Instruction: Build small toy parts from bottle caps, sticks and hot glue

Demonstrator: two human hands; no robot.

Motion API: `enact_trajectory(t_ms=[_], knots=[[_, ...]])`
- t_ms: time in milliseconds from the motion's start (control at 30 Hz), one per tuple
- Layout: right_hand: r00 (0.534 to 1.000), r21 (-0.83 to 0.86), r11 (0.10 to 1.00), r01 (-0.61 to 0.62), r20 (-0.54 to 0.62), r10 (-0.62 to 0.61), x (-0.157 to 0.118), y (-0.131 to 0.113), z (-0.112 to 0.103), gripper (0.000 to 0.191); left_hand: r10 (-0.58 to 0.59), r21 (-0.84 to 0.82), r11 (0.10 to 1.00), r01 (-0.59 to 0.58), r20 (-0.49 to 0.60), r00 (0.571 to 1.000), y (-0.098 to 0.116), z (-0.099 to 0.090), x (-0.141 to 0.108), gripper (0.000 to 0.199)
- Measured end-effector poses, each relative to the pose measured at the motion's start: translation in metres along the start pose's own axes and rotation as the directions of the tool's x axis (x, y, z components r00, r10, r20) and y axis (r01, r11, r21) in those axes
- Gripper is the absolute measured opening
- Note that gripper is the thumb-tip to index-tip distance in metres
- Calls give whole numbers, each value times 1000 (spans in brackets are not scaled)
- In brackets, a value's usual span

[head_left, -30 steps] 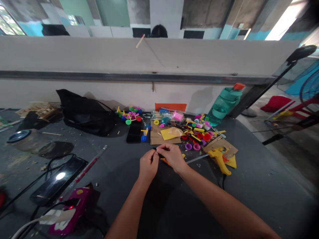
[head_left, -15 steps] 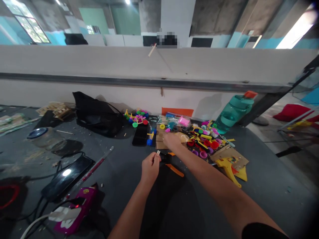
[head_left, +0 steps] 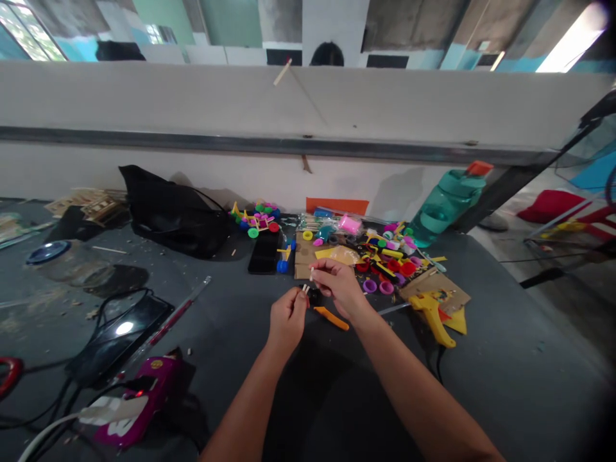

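Two hands, your left hand [head_left: 287,319] and right hand [head_left: 341,287], pinch small white sticks [head_left: 311,274] narrowly above orange-handled cutters [head_left: 331,318], lower centre of frame; a loosened pinch could lose them among coloured plastic parts [head_left: 393,265].

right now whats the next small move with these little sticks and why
Probably bring the pale stick piece in your right hand to the pieces in your left hand: the hands nearly meet, and the orange-handled cutters lie on the mat, unheld.

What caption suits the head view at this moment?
Left hand and right hand pinch small pale sticks above orange-handled pliers on a dark worktable.
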State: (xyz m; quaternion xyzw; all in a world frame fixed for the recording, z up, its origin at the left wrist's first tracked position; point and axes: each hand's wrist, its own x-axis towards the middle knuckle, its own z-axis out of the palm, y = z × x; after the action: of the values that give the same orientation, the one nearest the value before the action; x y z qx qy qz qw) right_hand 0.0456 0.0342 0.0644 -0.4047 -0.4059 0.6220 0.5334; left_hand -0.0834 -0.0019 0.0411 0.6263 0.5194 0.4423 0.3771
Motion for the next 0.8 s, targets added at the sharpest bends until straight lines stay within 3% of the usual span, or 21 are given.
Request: enact_trajectory(t_ms=[100,300,600,800], knots=[[999,41,999,-10,39,9,0,-1,-2,15,-8,8,1000,8,-16,1000,0,-1,1,30],[985,-31,995,-90,147,94,-4,2,-3,18,-29,-34,999,28,-12,1000,-2,0,0,30],[982,-43,996,-84,164,90,-2,1,-7,18,-62,-172,984,50,-62,996,-7,5,0,31],[980,-78,991,-111,155,122,-3,-2,-8,19,-27,-108,994,22,-45,999,-8,3,1,32]])
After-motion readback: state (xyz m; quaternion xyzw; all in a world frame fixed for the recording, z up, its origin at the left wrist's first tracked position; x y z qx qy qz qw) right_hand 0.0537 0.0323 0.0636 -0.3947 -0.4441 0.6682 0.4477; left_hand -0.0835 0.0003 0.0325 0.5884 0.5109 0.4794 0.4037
